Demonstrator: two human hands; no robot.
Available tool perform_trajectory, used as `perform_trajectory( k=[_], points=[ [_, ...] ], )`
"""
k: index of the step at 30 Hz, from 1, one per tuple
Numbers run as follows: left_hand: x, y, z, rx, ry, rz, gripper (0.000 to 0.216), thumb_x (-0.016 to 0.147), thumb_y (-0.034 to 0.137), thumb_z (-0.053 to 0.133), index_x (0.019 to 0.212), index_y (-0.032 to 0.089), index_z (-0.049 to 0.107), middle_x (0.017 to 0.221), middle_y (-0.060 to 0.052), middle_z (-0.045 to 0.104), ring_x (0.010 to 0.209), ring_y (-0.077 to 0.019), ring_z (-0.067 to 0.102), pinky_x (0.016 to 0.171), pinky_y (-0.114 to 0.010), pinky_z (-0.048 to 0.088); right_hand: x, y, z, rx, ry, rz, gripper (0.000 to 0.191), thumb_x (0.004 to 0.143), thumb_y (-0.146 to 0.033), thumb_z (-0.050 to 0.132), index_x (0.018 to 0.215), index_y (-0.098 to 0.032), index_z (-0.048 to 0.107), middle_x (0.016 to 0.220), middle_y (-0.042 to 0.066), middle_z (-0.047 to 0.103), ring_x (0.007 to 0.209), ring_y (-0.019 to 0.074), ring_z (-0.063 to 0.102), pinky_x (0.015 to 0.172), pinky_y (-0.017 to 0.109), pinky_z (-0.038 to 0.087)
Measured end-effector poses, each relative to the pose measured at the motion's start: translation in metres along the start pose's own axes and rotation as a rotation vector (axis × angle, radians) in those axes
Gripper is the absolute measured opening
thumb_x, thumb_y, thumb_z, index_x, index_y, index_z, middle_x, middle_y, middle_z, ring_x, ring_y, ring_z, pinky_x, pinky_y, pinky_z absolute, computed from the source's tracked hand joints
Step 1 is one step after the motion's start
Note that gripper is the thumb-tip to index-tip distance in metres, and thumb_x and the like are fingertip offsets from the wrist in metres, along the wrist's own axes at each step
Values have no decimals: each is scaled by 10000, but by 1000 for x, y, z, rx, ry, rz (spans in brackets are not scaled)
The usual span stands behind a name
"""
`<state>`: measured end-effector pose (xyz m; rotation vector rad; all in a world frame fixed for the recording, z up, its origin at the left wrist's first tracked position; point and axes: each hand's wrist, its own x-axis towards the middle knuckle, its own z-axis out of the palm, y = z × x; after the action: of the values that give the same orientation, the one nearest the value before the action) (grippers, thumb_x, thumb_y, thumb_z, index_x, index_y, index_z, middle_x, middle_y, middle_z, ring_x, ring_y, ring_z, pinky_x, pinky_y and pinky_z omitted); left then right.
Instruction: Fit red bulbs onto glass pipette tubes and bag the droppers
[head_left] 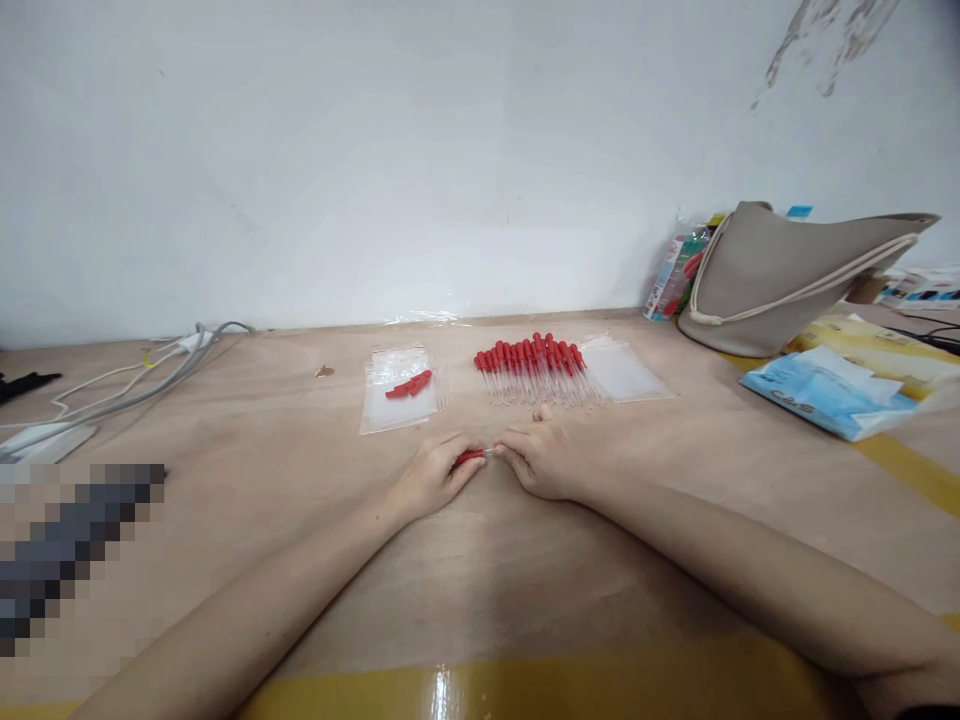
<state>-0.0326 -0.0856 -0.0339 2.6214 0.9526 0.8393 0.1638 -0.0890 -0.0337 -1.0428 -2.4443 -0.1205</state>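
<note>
Near the middle of the table, my left hand [439,472] is closed around a red rubber dropper bulb [470,457]. My right hand [544,458] pinches a thin clear dropper tube [490,451], whose end meets the bulb between my two hands; most of the tube is hidden by my fingers. Just beyond my right hand lies a row of several droppers [532,360] with red bulbs and clear tubes. Beyond my left hand, a few loose red bulbs [409,385] rest on a clear plastic zip bag [375,410], with some clear tubes beside them.
Another clear bag [626,370] lies right of the dropper row. A grey bag [780,280] with a cord stands at the back right, near a blue tissue pack [829,390]. Cables [169,375] and a white power strip [56,440] occupy the left. A wall [450,160] borders the table.
</note>
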Motion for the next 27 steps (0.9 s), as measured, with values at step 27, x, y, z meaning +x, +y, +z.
perform_trajectory(
  k=[27],
  points=[
    [0, -87, -40, 386, 18, -423, 393, 894, 328, 349, 1258, 218, 449, 1256, -81, 484, 1171, -215, 437, 988, -398, 330, 113, 40, 26, -203, -17, 806, 252, 793, -259, 396, 758, -135, 613, 719, 116, 646, 703, 226, 584, 794, 408, 205]
  ],
)
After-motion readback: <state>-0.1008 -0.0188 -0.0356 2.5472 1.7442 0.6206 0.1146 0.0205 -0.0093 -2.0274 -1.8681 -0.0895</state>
